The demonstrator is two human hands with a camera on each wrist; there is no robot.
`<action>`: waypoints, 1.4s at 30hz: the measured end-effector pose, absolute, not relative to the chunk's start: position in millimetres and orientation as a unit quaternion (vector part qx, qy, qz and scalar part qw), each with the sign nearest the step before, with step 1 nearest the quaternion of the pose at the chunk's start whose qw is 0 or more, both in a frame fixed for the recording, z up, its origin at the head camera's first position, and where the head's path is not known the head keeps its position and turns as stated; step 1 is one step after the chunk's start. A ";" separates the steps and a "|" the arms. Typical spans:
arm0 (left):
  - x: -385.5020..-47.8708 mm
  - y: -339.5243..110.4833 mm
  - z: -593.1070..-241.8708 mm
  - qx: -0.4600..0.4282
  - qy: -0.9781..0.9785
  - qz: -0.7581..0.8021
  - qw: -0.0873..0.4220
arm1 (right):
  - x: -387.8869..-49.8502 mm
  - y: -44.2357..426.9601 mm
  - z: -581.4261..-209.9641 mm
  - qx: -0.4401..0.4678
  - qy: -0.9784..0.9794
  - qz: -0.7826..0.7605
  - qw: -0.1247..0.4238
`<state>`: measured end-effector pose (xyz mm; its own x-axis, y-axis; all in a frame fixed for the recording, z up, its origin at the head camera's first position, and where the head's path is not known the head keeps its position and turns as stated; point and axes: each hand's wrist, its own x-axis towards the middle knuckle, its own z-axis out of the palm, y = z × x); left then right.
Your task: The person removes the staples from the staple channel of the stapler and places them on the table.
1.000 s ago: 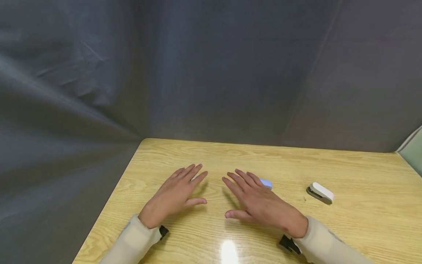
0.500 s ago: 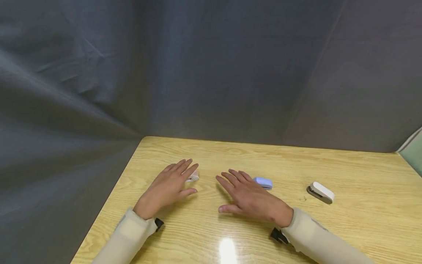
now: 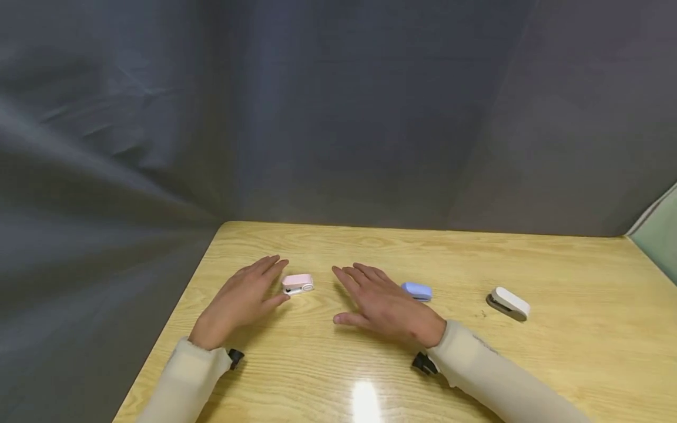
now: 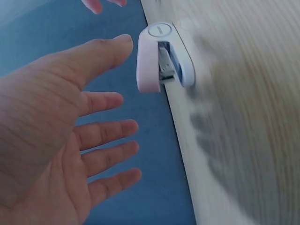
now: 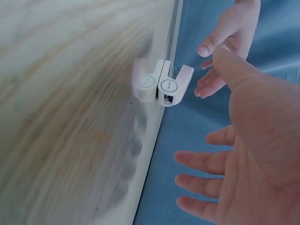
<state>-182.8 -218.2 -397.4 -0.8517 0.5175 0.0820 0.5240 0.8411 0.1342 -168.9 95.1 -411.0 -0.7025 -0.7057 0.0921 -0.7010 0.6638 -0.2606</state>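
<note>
A small pink and white stapler point(image 3: 298, 284) rests on the wooden table between the two hands. Just left of it, my left hand point(image 3: 238, 302) hovers palm down with fingers extended, holding nothing. My right hand point(image 3: 383, 302) is to the stapler's right, also above the table with straight fingers and nothing in its grasp. Beyond the back of the right hand lies a blue stapler point(image 3: 417, 291), partly hidden by it. In the left wrist view, the pink stapler point(image 4: 149, 65) appears past the thumb tip, apart from it. The right wrist view shows the same stapler point(image 5: 174, 85) beyond the fingers.
A white and grey stapler point(image 3: 509, 303) lies farther right on the wooden table point(image 3: 582, 329). Dark grey sheeting point(image 3: 370, 117) rises along the back and left edges of the table. A pale green surface point(image 3: 658, 241) shows at the far right.
Both hands have moved left across the table. The pink stapler, earlier mostly covered by the left hand, is now uncovered. The staplers appear to stay in place.
</note>
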 end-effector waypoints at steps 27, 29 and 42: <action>-203.4 -238.5 -417.4 -0.265 -0.926 -0.260 -0.067 | -200.7 26.3 -415.2 -0.341 0.928 -0.150 -0.001; -205.2 -238.8 -418.9 -0.267 -0.920 -0.275 -0.083 | -201.3 20.7 -417.0 -0.334 0.929 -0.159 0.001; -216.6 -237.6 -423.2 -0.266 -0.890 -0.347 -0.132 | -204.3 5.3 -421.6 -0.326 0.929 -0.177 0.015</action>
<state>-216.6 -237.6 -423.2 -0.8231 0.5655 -0.0511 0.3819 0.6180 0.6872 -204.3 5.3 -421.6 -0.7872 -0.6105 0.0871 -0.5999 0.7253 -0.3377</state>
